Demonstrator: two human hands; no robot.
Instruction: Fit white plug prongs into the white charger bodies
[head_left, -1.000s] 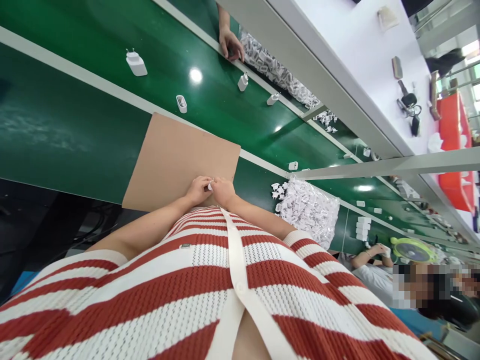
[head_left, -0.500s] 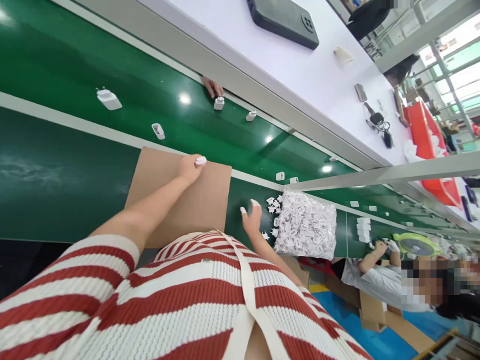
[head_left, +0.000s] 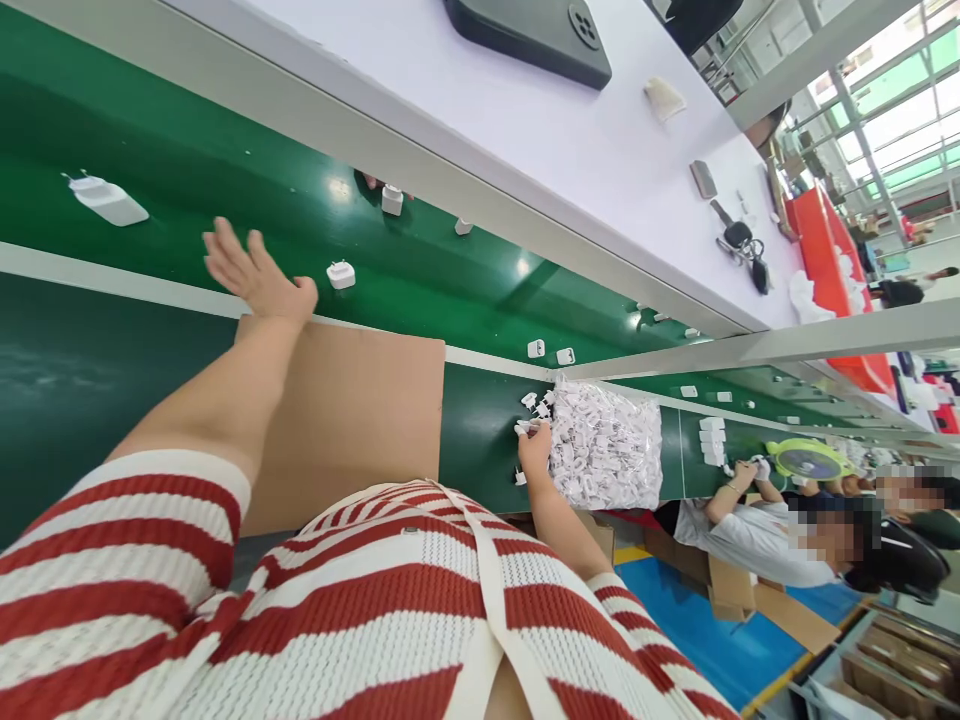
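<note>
Curling at the loose white plug pieces (head_left: 542,409): right grip (head_left: 534,450), the nearer one; whether it grasps any, cannot tell. Pieces lie at its fingertips, axes mixed, left of the bag (head_left: 606,445) on the table (head_left: 480,430). Left grip (head_left: 259,278): spread, unloaded, beside one charger (head_left: 341,276). Count: one bag, one cardboard sheet (head_left: 360,410); pieces overlap, uncounted.

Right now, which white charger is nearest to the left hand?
The charger just right of the left hand, on its thumb side; others lie farther.
</note>
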